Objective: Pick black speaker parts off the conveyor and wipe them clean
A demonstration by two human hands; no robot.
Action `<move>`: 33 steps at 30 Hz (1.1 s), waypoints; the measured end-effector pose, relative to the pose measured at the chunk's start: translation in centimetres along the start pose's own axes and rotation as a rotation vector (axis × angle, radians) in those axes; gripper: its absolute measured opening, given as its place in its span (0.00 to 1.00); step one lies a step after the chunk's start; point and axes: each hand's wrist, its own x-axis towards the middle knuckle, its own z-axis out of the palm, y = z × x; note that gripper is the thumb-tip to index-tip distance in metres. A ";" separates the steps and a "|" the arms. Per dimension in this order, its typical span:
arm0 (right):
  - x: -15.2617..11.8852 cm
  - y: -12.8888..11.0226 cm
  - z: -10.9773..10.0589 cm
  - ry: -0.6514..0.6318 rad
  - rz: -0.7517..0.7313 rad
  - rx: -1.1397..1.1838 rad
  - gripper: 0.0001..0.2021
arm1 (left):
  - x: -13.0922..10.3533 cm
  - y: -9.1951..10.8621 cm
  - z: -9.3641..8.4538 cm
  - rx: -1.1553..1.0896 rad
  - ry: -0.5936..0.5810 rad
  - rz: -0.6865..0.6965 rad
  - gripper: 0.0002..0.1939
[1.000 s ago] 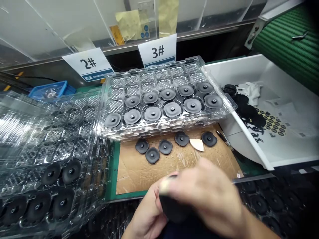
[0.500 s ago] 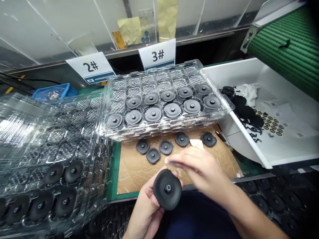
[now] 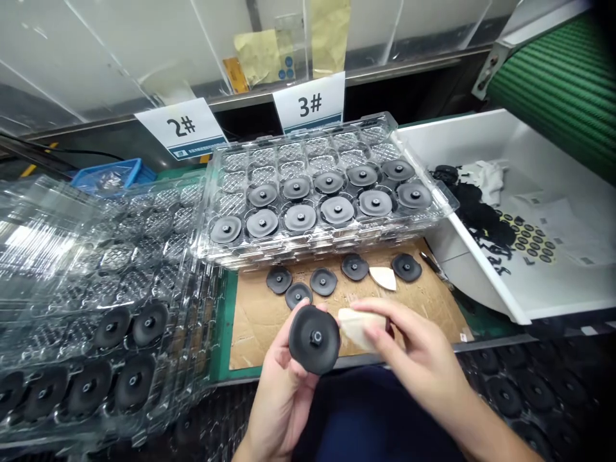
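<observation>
My left hand [image 3: 283, 385] is closed around a dark disc [image 3: 314, 340] with rounded corners and a small stud in its middle, tilted so the stud side faces me. Between the fingers and thumb of my right hand [image 3: 414, 346] is a white wedge-shaped pad [image 3: 359, 326], its tip close to the disc's right edge; whether they touch, I cannot tell. Behind my hands, several smaller-looking dark discs [image 3: 323, 281] lie on a brown cardboard sheet [image 3: 253, 337]. A second white pad [image 3: 384, 278] lies among them.
A stacked clear plastic tray [image 3: 308, 237] holds two rows of discs. More clear trays [image 3: 158, 269] stand at the left, some cells filled. On the right is a white bin [image 3: 481, 276] with black scraps and label sheets. A pen [image 3: 430, 263] lies beside it.
My right hand has turned, bringing the white pad into fuller view beside the disc. My left hand has shifted the disc slightly left and up. The pad on the cardboard is less covered.
</observation>
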 end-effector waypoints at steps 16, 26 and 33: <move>1.7 -0.1 -0.9 -0.268 -0.074 0.095 0.09 | 0.6 0.2 0.0 0.017 0.043 0.109 0.32; -0.8 5.8 2.2 -0.210 0.178 0.077 0.10 | 0.5 0.6 -0.7 -0.013 0.006 0.002 0.32; 2.9 -4.4 0.2 -0.012 -0.200 0.220 0.10 | 0.4 0.0 -0.3 0.025 0.021 -0.012 0.30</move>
